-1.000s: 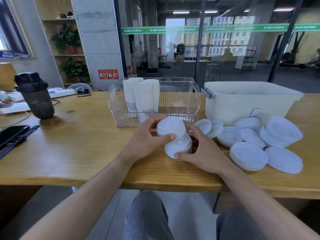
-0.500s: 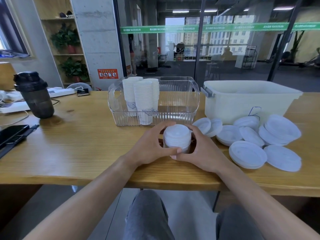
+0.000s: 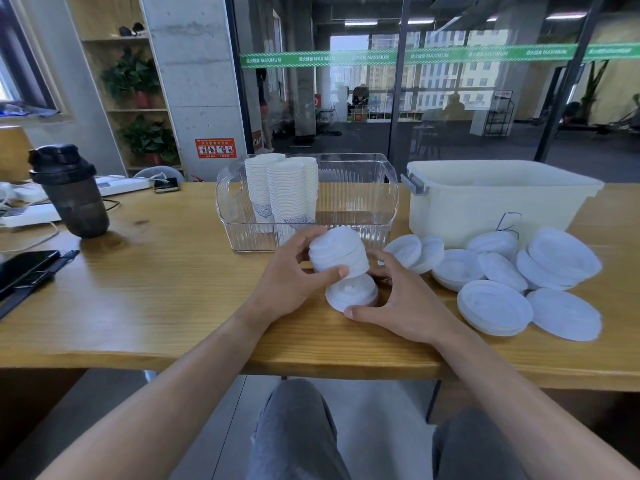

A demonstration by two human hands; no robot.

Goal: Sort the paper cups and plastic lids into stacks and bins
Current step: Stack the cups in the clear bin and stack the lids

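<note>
Table (image 3: pixel 156 289): wood, visible grain, light satin sheen.
Clear bin (image 3: pixel 360 202), far centre: transparent ribbed plastic, glossy.
Paper cups (image 3: pixel 287 195) inside it: matt white paper, ridged rims, blue print low on the sides.
White tub (image 3: pixel 485 202), far right: opaque plastic, smooth, semi-matt; grey plastic latch.
Held lid stack (image 3: pixel 337 251), centre: white plastic, smooth, faintly translucent.
Loose lids (image 3: pixel 495 306), right: same white plastic, soft sheen.
Shaker bottle (image 3: pixel 71 195), far left: dark smoky plastic, black cap, glossy.
Phone (image 3: pixel 24 268), left edge: black, glossy face.
Trousers (image 3: pixel 298 434), near: grey cloth, matt.
</note>
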